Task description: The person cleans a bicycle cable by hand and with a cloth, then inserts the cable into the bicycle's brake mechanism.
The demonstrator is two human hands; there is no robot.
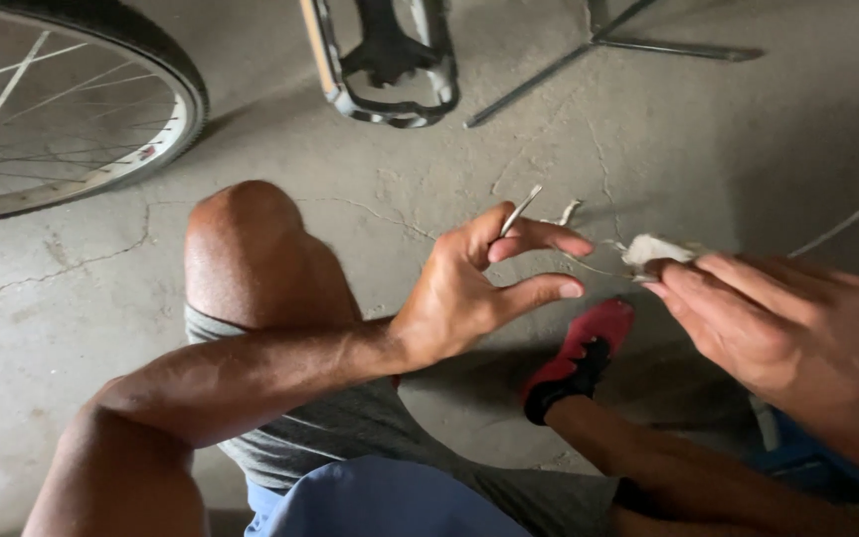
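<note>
Crouching over a cracked grey concrete floor (648, 159), a person works with both bare hands held out in front of a raised left knee (251, 249) in grey shorts. Largest among the surroundings is a bicycle wheel (62, 109) with a black tyre and silver spokes, filling the upper left corner. Near the top centre hangs a black bicycle pedal (390, 65), and to its right thin metal stand legs (608, 45) rest on the floor. Lower down, between the hands, a red and black shoe (579, 358) sits on the person's right foot. The left hand (469, 293) is mostly spread, forefinger and thumb extended, with a thin silvery cable end (521, 211) pinched between its upper fingers and sticking up and to the right. The right hand (787, 328) comes in from the right edge, its fingertips closed on a small pale rag (653, 249). A fine wire (594, 267) runs between the two hands, from the left fingers toward the rag. The rag is held in the air above the shoe, just beside the left forefinger's tip.
</note>
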